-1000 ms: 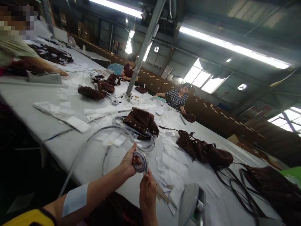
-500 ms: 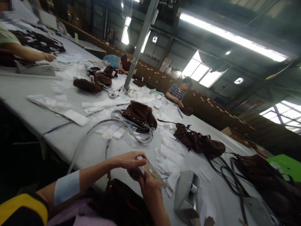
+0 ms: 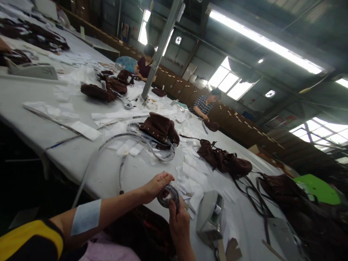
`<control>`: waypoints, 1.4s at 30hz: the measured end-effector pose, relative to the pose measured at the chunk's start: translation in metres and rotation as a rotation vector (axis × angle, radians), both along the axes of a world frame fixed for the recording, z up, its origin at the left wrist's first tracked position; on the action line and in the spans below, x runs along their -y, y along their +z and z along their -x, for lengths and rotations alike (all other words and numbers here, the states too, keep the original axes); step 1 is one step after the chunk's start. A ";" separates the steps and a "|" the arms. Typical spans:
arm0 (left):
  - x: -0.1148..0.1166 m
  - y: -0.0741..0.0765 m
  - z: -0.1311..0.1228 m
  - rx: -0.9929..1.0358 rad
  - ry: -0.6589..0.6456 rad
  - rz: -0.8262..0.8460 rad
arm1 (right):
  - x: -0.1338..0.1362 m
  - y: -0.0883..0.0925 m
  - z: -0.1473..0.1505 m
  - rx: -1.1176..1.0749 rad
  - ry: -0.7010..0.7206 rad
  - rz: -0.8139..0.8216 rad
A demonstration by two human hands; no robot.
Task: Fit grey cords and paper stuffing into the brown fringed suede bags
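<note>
Your right hand point(image 3: 179, 220) pinches the roundish coil point(image 3: 174, 195) by its lower-right edge, at the frame's lower centre; your left hand point(image 3: 156, 186) arches at its upper left, whether gripping I can't tell.

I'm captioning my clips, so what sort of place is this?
Probably a workshop or factory handling bags. Several brown bags lie on a long white table, a person across it has a brown piece at hand, and a long tube light hangs overhead.
</note>
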State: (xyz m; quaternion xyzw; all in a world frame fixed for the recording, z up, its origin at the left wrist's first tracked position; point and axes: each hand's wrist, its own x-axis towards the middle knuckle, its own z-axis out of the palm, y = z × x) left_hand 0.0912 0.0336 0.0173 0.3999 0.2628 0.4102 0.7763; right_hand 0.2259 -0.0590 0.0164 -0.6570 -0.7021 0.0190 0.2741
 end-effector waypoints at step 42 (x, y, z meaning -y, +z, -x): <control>-0.001 -0.035 0.059 -0.366 -0.474 0.280 | 0.030 -0.053 -0.048 -0.270 -0.037 0.217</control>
